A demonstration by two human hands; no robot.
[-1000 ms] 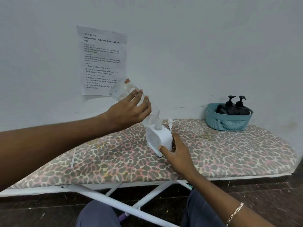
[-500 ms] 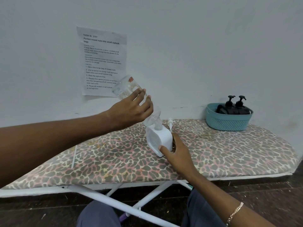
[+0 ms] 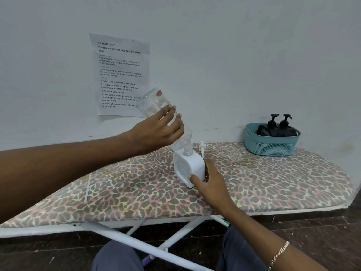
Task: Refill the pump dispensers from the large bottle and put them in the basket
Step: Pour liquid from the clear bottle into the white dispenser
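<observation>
My left hand point(image 3: 159, 130) grips a large clear bottle point(image 3: 154, 102), tipped steeply with its neck down in the mouth of a white square dispenser point(image 3: 187, 168). The dispenser stands on the leopard-print ironing board point(image 3: 136, 188), and my right hand point(image 3: 210, 182) holds its lower right side. Its white pump head point(image 3: 202, 147) lies on the board just behind it. At the back right a teal basket point(image 3: 271, 145) holds two black pump dispensers point(image 3: 277, 128).
A printed sheet point(image 3: 121, 75) hangs on the white wall behind the bottle. The board's white metal legs point(image 3: 148, 245) cross below, above my knees and a dark floor. Bare board cover lies between the dispenser and the basket.
The clear bottle has tipped a little steeper, its base rising slightly. The dispenser and my right hand have stayed put.
</observation>
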